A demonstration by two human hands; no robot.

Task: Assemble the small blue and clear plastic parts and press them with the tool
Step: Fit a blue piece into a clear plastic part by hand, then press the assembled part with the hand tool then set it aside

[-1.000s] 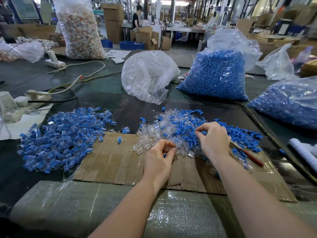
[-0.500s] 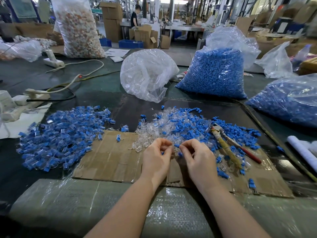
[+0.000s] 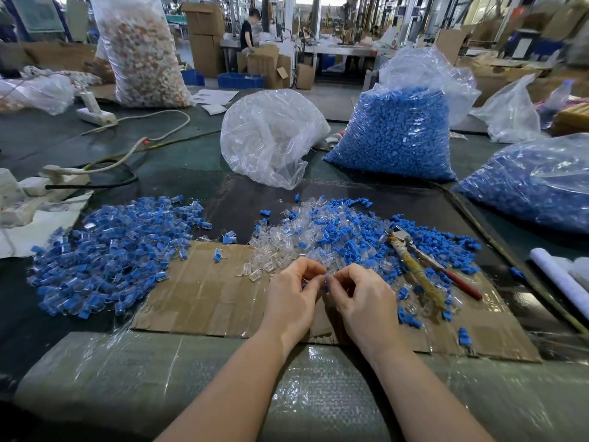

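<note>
Assembled pieces [image 3: 118, 253] lie left of the cardboard [image 3: 204, 291], loose parts [image 3: 322, 231] behind it, pliers [image 3: 420, 269] right.

Two bare arms come in from the bottom of the picture. The left hand [image 3: 291, 299] and the right hand [image 3: 363, 301] have no gloves on them. No rings or watch show on the fingers or wrists. No sleeves show; both forearms are bare right down to the edge. The fingernails look short and plain.
</note>
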